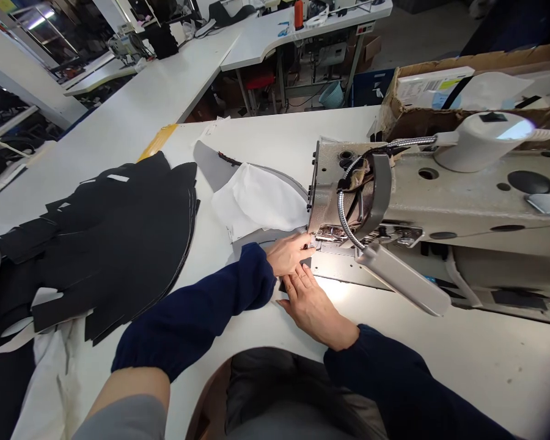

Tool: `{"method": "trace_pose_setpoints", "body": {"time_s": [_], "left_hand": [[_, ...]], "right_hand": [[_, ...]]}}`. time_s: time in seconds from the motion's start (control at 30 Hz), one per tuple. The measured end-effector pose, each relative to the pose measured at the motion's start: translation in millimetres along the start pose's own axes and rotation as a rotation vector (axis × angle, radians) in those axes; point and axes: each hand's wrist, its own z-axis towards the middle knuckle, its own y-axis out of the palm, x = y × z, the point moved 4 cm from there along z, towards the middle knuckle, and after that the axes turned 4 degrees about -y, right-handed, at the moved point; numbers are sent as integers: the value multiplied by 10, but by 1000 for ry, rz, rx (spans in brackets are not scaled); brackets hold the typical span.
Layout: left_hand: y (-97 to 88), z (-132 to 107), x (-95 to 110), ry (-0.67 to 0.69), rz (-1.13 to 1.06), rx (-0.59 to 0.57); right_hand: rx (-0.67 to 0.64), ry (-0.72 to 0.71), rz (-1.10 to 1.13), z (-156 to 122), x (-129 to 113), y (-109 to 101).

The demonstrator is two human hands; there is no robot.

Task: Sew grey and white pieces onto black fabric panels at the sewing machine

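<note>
My left hand (291, 253) lies on cloth just left of the sewing machine's needle area, its fingers stretched toward the presser foot. Below it, my right hand (316, 308) rests flat with fingers extended on a small dark fabric piece (306, 262), mostly covered by both hands. Behind my left hand, white fabric (261, 198) lies over grey fabric (211, 165) with a dark curved edge. The sewing machine (412, 189) stands to the right, and its lamp (401, 278) lights the spot beside my hands. The needle itself is too small to make out.
A fanned stack of black fabric pieces (132, 232) covers the table (238, 324) on the left. A cardboard box (467, 116) of supplies stands behind the machine. A yellow strip (157, 142) lies at the far edge. More worktables (266, 40) stand beyond.
</note>
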Motion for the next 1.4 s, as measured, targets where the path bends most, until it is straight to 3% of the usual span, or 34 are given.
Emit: {"method": "trace_pose_setpoints", "body": {"time_s": [0.2, 0.53, 0.9, 1.4], "left_hand": [[52, -47, -49, 131, 15, 90], [175, 0, -165, 215, -54, 3], [196, 63, -227, 191, -13, 91], [289, 122, -239, 125, 79, 154]], "right_hand": [[26, 4, -27, -46, -74, 2], [-26, 45, 1, -90, -142, 32], [-6, 47, -16, -62, -1, -50], [23, 62, -101, -66, -5, -33]]}}
